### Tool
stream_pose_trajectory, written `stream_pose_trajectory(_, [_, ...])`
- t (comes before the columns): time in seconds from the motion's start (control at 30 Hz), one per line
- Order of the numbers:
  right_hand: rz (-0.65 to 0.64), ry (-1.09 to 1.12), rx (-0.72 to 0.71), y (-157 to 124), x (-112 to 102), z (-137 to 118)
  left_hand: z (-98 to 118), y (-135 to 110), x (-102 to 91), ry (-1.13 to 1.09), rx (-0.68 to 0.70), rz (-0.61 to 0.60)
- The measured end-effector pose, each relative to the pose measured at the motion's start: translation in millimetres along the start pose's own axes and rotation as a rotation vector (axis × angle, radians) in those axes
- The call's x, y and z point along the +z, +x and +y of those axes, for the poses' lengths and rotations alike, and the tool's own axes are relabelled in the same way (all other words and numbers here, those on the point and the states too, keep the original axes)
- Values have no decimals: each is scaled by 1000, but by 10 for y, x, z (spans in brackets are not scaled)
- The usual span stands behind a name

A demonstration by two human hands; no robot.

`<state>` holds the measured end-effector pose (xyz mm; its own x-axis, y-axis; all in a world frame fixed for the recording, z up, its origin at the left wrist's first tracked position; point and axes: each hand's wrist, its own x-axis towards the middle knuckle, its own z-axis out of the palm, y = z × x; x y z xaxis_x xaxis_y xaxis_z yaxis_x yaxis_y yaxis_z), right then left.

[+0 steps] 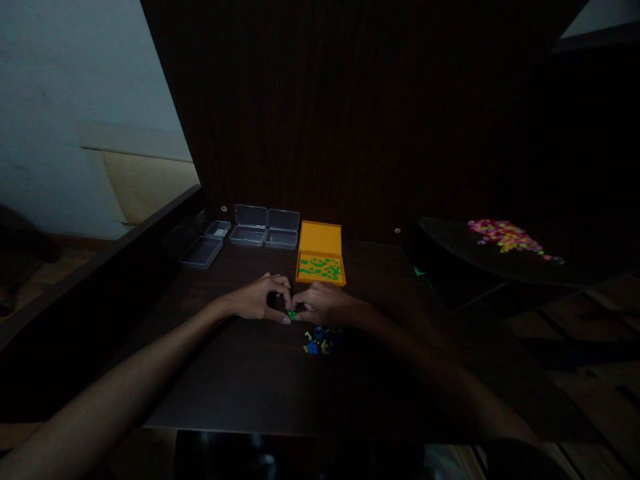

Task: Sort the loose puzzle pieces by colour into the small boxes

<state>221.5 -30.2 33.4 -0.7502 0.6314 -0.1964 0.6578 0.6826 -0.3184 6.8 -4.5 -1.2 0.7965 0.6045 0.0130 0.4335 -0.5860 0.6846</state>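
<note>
A dark brown wooden surface (235, 393) carries an open, rectangular yellow-orange box (321, 237) near its back. Open, clear plastic cases (249, 236) stand to the box's left. In front of the box, the left hand (256, 298) and right hand (327, 305) meet, fingers bent and thumbs close to fingertips, both pinching a small bright green object (292, 315). Mixed small blue and yellow pieces (313, 347) lie just below the right hand; tiny green pieces (318, 264) lie inside the box.

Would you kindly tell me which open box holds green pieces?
The yellow-orange box, farthest right, with green pieces scattered inside; the clear boxes show none.
</note>
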Motion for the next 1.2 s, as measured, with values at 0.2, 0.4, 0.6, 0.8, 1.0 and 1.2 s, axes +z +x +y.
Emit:
stream_pose_trajectory(0.2, [16,-16,-13,-5,3,20,-46,8,9,-5,37,3])
stream_pose_trajectory(0.4, [16,-42,32,-6,-14,-7,-48,3,9,-10,47,11])
stream_pose_trajectory(0.6, [7,-9,6,-2,-10,15,-48,6,4,3,68,8])
stream_pose_trajectory(0.8, [-7,-10,-7,-8,-34,12,-50,7,14,1,46,8])
stream_pose_trajectory(1.0, [7,-32,-9,0,-13,2,-49,3,16,15,70,15])
stream_pose_trajectory(1.2, [-20,-45,-3,-33,-59,23,-27,-3,9,26,49,7])
